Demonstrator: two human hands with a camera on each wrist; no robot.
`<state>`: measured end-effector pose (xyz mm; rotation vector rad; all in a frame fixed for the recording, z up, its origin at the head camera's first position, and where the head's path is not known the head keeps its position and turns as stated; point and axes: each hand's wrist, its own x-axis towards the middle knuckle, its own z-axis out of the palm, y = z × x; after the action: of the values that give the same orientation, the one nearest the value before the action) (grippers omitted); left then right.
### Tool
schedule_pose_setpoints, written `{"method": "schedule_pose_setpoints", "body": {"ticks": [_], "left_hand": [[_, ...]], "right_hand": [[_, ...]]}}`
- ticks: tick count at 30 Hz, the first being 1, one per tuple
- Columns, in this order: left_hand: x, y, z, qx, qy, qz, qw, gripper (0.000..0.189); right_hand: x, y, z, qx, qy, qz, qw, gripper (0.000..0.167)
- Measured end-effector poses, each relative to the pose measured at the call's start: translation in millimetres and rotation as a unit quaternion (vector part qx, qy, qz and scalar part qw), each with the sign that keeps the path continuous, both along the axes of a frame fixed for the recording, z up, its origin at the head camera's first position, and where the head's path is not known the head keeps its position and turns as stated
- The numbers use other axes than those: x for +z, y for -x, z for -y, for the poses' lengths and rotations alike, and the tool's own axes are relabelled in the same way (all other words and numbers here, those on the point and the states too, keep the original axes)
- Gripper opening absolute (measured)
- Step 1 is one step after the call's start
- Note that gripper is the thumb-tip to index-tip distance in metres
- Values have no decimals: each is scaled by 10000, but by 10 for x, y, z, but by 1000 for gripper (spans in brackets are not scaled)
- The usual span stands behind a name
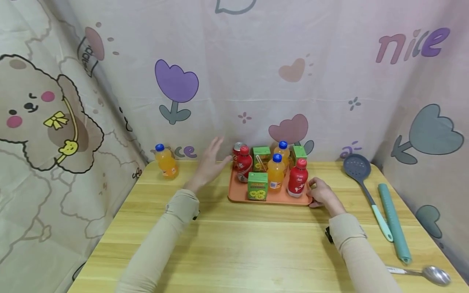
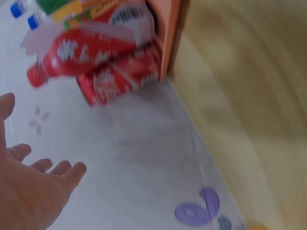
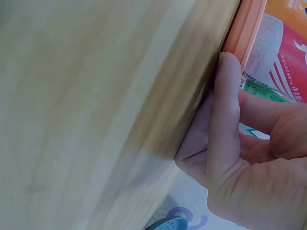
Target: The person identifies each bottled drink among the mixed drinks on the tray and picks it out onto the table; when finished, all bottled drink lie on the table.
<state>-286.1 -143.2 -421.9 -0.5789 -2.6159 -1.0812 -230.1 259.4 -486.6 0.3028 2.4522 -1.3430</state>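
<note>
Orange and loaded with drinks (image 1: 275, 175), the tray (image 1: 277, 197) sat on the desk (image 1: 256, 252). My right hand (image 1: 323, 193) gripped its right edge; my left hand (image 1: 209, 165), fingers spread, held nothing near the can (image 2: 122, 79). Taking hold seemed the step; next likely called for a left-side grip.

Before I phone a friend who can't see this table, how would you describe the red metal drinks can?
On the light wooden table before a patterned curtain, find the orange rectangular tray of drinks. At its far left corner, nearest the person's left hand, the red metal drinks can stands partly behind a red plastic bottle. Unlike that capped bottle, it has a flat silver top.
</note>
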Motion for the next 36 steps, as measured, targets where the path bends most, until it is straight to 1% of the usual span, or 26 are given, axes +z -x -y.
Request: {"method": "schedule_pose_setpoints", "body": {"ticks": [5,9,12,16,20,22,24,27,32,36], "left_hand": [[-90,0,-254,-202,-147,72,9997,76],[-156,34,-372,-263,-275,247,9990,73],[-199,59,-412,-280,-467,454,9975,69],[-277,74,-419,-263,-700,731,9945,65],[-371,52,-409,-224,-990,1131,9884,67],[-406,41,-412,-226,-1089,1225,9862,67],[-435,39,-423,-226,-1130,1240,9856,67],[-460,54,-456,-225,-1068,1161,9872,68],[-466,77,-512,-178,-920,1069,9898,71],[-469,101,-535,-225,-923,1093,9895,69]], "right_hand": [[-8,19,15,-40,17,-36,10000,35],[-3,43,32,-53,38,-41,10000,35],[14,63,50,-27,-5,-30,10000,35],[20,79,78,-21,-46,16,10000,35],[-12,71,92,-13,-78,118,9999,34],[-33,60,91,-14,-101,142,9998,33],[-53,45,85,-34,-137,137,9998,32],[-77,31,67,-42,-156,128,9998,31],[-86,37,35,-82,-123,161,9998,33],[-56,45,19,-102,-128,141,9998,34]]}}
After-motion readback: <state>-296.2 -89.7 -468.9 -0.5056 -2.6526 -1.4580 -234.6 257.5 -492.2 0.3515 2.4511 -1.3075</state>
